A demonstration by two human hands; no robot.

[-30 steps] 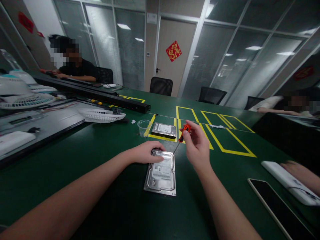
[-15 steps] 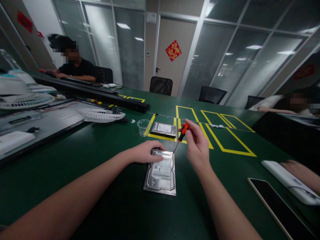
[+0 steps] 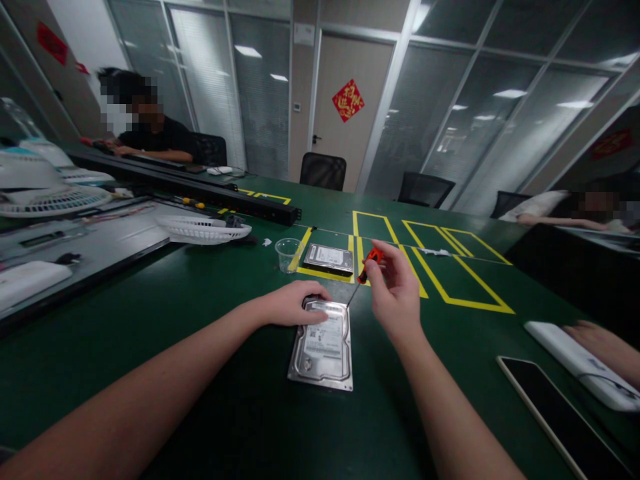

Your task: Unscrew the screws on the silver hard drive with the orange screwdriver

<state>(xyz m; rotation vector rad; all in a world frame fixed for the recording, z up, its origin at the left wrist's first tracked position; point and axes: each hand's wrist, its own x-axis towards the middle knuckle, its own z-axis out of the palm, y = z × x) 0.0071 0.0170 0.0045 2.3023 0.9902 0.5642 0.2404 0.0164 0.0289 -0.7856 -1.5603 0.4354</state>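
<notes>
A silver hard drive [image 3: 323, 350] with a white label lies flat on the green table. My left hand [image 3: 295, 303] grips its far left end, the thumb across the label and the fingers curled over the far edge. In my right hand [image 3: 397, 287] is a red and black screwdriver [image 3: 369, 265], held between thumb and fingers. Its thin shaft slants down to the drive's far right corner, where the tip seems to touch. Whether a screw sits under the tip is too small to tell.
Beyond my hands, a second hard drive [image 3: 329, 259] lies inside yellow tape beside a clear plastic cup [image 3: 289, 256]. White fan parts [image 3: 205, 230] and a long black bar [image 3: 260, 207] are at left. A phone [image 3: 555, 413] and a white power strip [image 3: 575, 360], near another person's hand, are at right.
The screwdriver handle has turned slightly in my right hand, and the fingers have shifted around it. My left hand and the hard drive have stayed in place.
</notes>
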